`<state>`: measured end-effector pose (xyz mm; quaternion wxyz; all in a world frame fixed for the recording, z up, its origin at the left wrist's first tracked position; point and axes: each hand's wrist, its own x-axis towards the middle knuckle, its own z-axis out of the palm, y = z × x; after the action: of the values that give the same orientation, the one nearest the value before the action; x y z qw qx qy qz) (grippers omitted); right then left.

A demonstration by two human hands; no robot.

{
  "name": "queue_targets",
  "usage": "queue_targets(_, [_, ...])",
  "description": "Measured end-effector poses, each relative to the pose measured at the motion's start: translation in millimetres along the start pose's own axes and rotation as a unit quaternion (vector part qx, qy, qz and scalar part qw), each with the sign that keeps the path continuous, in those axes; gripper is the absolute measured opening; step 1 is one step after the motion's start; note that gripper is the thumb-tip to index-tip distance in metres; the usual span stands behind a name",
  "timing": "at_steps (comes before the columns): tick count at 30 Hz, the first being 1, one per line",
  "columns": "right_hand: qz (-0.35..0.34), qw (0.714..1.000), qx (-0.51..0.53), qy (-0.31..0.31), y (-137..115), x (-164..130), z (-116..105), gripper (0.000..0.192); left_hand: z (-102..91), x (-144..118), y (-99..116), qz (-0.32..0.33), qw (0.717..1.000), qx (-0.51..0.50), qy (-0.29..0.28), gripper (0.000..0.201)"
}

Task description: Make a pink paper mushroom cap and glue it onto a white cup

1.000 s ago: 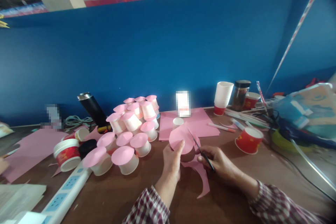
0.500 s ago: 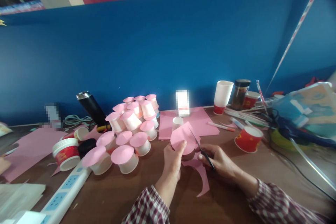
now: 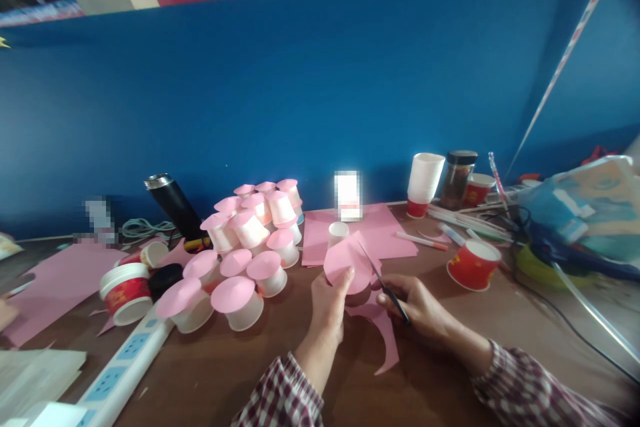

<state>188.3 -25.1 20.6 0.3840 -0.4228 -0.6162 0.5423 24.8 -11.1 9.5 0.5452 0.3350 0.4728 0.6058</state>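
My left hand (image 3: 330,300) pinches a piece of pink paper (image 3: 347,263) with a rounded outline, thumb on top. In my right hand (image 3: 417,303) are dark-handled scissors (image 3: 393,300), their blades lying against the paper's right side. A curved pink offcut (image 3: 384,340) hangs below the paper, between the two hands. To the left stand several white paper cups topped with pink paper cones, such as the nearest capped cup (image 3: 240,303). Behind the held paper, a small white cup (image 3: 339,233) sits on a stack of pink sheets (image 3: 390,233).
At right are a red paper cup (image 3: 474,267), a stack of white cups (image 3: 425,180), a dark-lidded jar (image 3: 457,180) and a plastic bag (image 3: 590,213). At left are a power strip (image 3: 120,367), a black thermos (image 3: 175,207) and another person's hand (image 3: 7,313).
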Motion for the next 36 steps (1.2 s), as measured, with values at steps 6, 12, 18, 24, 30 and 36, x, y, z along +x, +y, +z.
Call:
queue_targets(6, [0.004,1.000,0.002,-0.009,0.7,0.6,0.0,0.036,-0.2,-0.1,0.6,0.003,1.000,-0.001,0.011,0.046])
queue_targets(12, [0.005,1.000,-0.010,0.001,4.6,1.1,-0.4,0.038,-1.0,0.4,-0.1,0.002,1.000,-0.005,0.007,0.046])
queue_targets(18, [0.015,1.000,-0.006,0.006,6.3,1.6,-0.2,0.038,-0.6,1.3,-0.3,-0.008,1.000,-0.023,0.011,0.046])
queue_targets(24, [0.016,1.000,-0.004,0.006,7.7,1.0,4.4,0.037,-0.9,0.1,1.9,-0.011,0.999,-0.053,0.008,0.042])
queue_targets(30, [0.019,1.000,0.014,0.008,9.2,1.4,6.7,0.041,2.2,-3.2,-0.5,-0.034,0.996,-0.078,0.000,0.046])
queue_targets(36, [0.024,1.000,0.009,0.011,9.3,1.7,6.3,0.043,2.8,-4.3,-1.5,-0.039,0.997,-0.068,-0.014,0.049])
